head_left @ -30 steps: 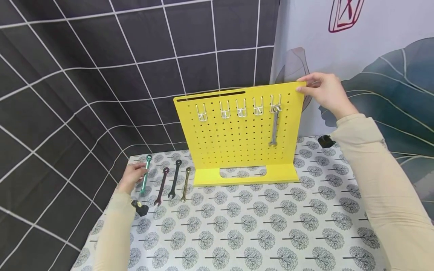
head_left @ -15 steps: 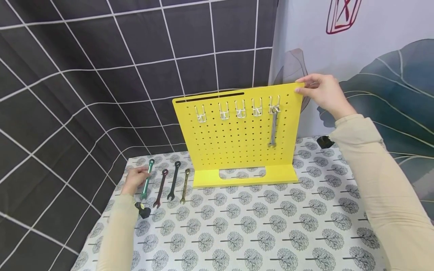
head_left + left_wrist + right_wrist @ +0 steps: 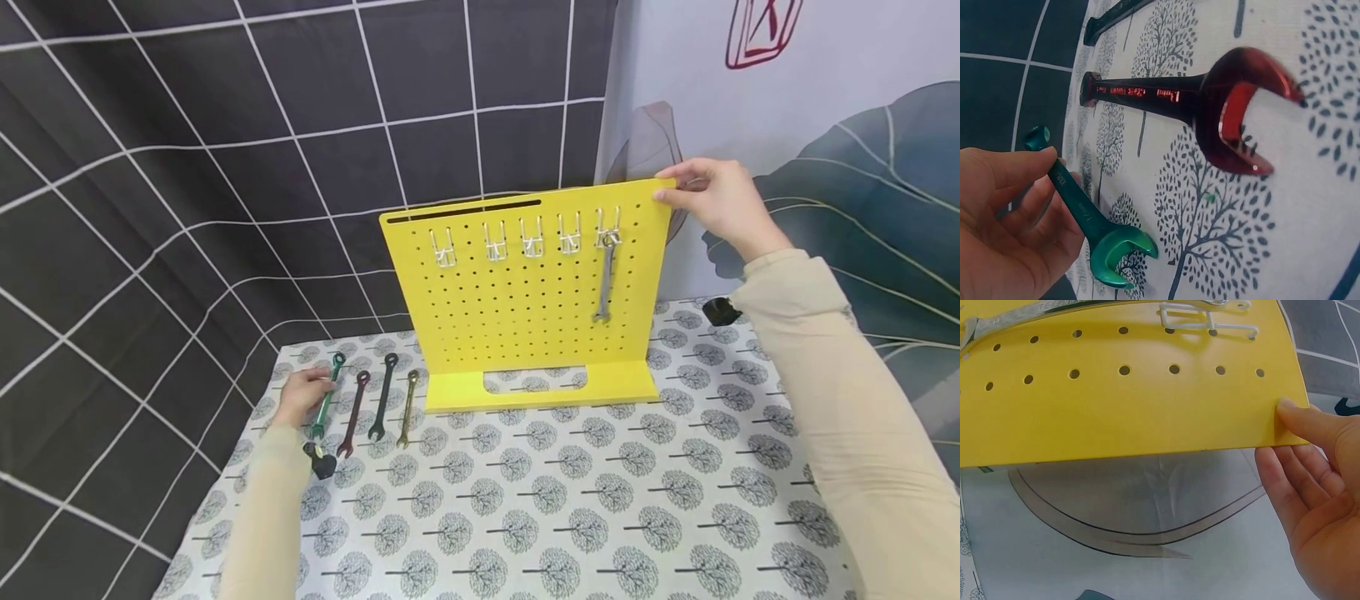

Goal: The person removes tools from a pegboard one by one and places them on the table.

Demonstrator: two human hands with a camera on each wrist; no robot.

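Left hand: the left hand (image 3: pixel 302 397) lies at the near-left of the table, thumb and fingers pinched round the shank of the green wrench (image 3: pixel 326 395); the left wrist view shows the thumb (image 3: pixel 1019 165) on top of the shank and the curled fingers under it.
Green wrench: leftmost in a row of four, its open end (image 3: pixel 1116 253) toward the person and its ring end toward the far wall; whether it rests on the cloth or is just lifted I cannot tell.
Row beside it: a dark red wrench (image 3: pixel 354 411), a black wrench (image 3: pixel 382 406) and a bronze-coloured wrench (image 3: pixel 408 406) lie side by side, apart from one another, all pointing the same way, probably laid out for picking one at a time.
Right hand: the right hand (image 3: pixel 716 204) pinches the top right corner of the yellow pegboard stand (image 3: pixel 517 325), thumb (image 3: pixel 1300 425) on the front face and fingers behind, apparently to steady the upright panel.
Pegboard: it stands upright on its foot at the far middle of the table, with five white wire hooks (image 3: pixel 532 236) in a row near the top.
Hung tool: a silver wrench (image 3: pixel 604 279) hangs from the rightmost hook; the other four hooks are bare.
Table: a tree-patterned tablecloth (image 3: pixel 570 508) covers it.
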